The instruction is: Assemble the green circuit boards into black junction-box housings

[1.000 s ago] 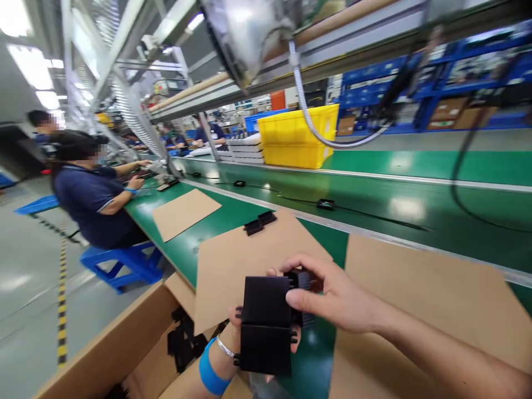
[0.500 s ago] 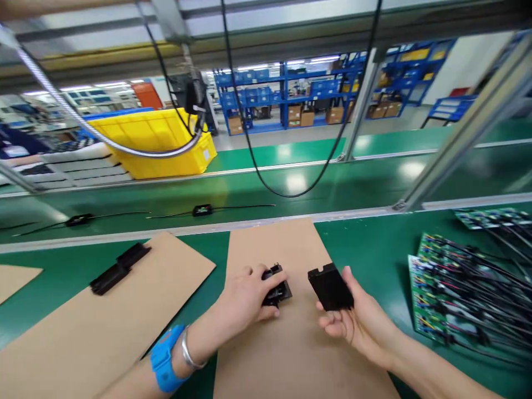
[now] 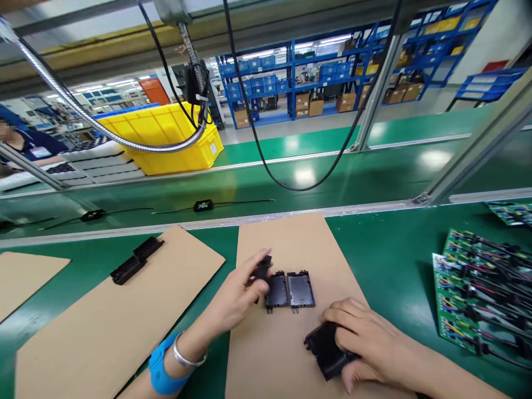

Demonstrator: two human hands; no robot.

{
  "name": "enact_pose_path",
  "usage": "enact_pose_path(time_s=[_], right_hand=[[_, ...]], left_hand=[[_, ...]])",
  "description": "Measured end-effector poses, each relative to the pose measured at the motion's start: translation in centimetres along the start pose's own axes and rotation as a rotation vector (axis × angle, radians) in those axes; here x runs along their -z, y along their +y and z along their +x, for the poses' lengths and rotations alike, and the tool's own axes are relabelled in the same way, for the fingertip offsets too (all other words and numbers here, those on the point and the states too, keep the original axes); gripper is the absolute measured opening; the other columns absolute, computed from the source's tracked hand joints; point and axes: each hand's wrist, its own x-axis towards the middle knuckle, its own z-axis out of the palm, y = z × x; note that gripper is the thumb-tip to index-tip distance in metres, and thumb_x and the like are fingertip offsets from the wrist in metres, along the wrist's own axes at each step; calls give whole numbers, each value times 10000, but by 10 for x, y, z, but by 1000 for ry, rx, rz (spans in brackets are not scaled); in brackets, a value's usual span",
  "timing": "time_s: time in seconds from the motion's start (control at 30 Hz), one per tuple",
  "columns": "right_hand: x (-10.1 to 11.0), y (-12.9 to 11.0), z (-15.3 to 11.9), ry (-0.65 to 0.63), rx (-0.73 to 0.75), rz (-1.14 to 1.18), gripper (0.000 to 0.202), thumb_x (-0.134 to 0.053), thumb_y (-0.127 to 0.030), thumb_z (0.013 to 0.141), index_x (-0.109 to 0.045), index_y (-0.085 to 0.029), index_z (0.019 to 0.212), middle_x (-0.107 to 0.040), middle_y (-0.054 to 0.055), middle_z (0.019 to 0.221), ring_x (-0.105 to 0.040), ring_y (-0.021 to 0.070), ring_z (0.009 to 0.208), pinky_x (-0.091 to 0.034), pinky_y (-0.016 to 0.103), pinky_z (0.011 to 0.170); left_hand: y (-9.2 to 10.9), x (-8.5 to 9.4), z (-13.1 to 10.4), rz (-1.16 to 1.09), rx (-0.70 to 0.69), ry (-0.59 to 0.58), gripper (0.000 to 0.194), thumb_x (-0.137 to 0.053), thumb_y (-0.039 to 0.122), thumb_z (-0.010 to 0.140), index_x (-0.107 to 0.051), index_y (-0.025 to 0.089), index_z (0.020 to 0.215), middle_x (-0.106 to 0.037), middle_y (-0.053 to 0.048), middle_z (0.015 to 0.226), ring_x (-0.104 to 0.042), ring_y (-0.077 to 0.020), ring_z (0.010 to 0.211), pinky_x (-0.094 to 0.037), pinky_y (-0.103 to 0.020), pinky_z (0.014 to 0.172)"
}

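Observation:
Two shallow black plastic case halves lie side by side on the middle cardboard sheet [image 3: 274, 354], hollow sides up: a left case half [image 3: 277, 292] and a right case half [image 3: 301, 289]. My left hand [image 3: 236, 291] pinches a small black plastic piece [image 3: 262, 268] between thumb and fingers, just above and left of the left half. Nearer to me, my right hand [image 3: 369, 341] grips a black plastic case [image 3: 326, 346] from its right side. That case is tilted, low over the sheet, and fingers cover part of it.
Stacked black parts [image 3: 135, 260] rest on the left cardboard sheet [image 3: 95, 327]. Green circuit boards [image 3: 457, 299] with black cables lie at right. Wired modules [image 3: 203, 205] sit behind the rail. A black cable [image 3: 291, 188] hangs ahead; a yellow bin [image 3: 166, 138] and a person stand beyond.
Two case halves now show on the cardboard where my left hand was covering. My left hand has lifted with a small piece. My right hand has come nearer and turned over with its case.

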Motion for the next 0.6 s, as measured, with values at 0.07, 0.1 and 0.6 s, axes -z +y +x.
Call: enact_pose_path(time_s=[0.07, 0.1, 0.6], right_hand=[[8, 4, 2, -60, 24, -47, 374, -649, -569, 820, -577, -206, 876, -618, 120, 1195, -541, 288, 1097, -451, 449, 915], [13, 6, 4, -77, 22, -43, 343, -653, -542, 831, -579, -211, 886, -607, 119, 1221, -531, 292, 1122, -446, 453, 932], [25, -4, 51, -201, -137, -213, 266, -655, -233, 773, -679, -180, 1033, -644, 105, 999, -545, 300, 1022, -468, 407, 842]], left_hand=[[-1, 3, -6, -490, 142, 50, 656, -384, 652, 935, -390, 230, 1437, -619, -159, 1232, -676, -269, 966, -552, -439, 846], [-2, 3, -9, -691, 203, 42, 643, -319, 643, 958, -395, 200, 1418, -638, -168, 1195, -694, -249, 906, -571, -395, 777], [-30, -3, 8, 427, 215, 322, 788, -559, 667, 813, -439, 186, 1424, -428, -162, 1322, -401, -408, 1226, -280, -505, 1062]])
